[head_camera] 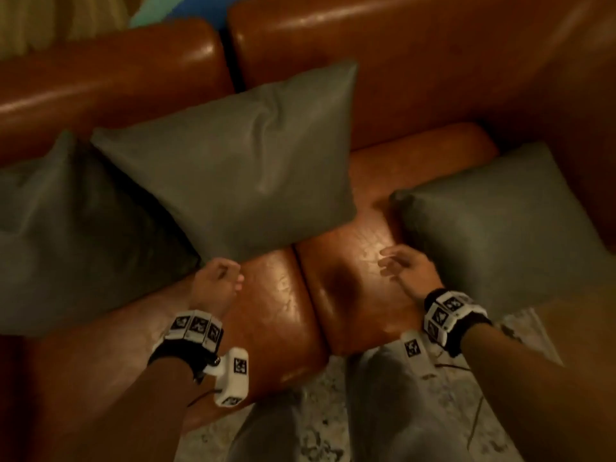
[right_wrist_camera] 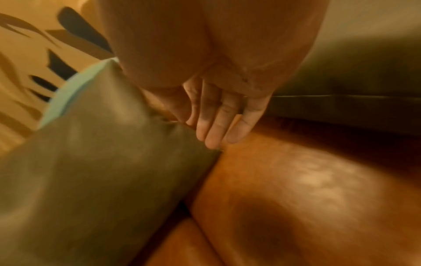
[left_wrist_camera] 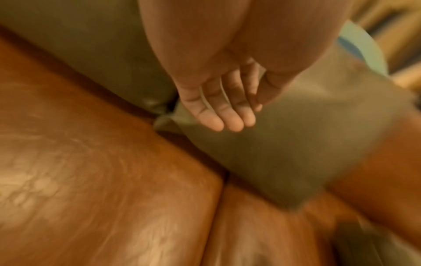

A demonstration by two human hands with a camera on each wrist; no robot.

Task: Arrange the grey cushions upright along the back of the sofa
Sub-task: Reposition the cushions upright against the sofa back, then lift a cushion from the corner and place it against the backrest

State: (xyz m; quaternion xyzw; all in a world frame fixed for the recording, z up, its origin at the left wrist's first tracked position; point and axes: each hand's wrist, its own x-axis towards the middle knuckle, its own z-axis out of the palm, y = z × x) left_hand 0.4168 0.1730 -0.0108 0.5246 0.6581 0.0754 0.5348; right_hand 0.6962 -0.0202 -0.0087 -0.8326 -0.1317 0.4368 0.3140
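Three grey cushions sit on a brown leather sofa (head_camera: 416, 45). The middle cushion (head_camera: 240, 155) leans askew against the backrest, one corner pointing up. The left cushion (head_camera: 76, 235) slumps on the seat beside it, partly under its edge. The right cushion (head_camera: 500, 225) lies near the armrest. My left hand (head_camera: 220, 278) hovers empty over the seat just below the middle cushion (left_wrist_camera: 284, 144), its fingers (left_wrist_camera: 227, 117) relaxed. My right hand (head_camera: 400, 265) is also empty, its fingers (right_wrist_camera: 216, 129) extended between the middle cushion (right_wrist_camera: 102, 171) and the right cushion (right_wrist_camera: 353, 81).
The bare seat (head_camera: 333, 295) shows two sections with a seam between my hands. My knees in grey trousers (head_camera: 383, 411) stand against the sofa front on a pale mottled floor (head_camera: 320, 438). A teal and blue object (head_camera: 160, 11) lies behind the backrest.
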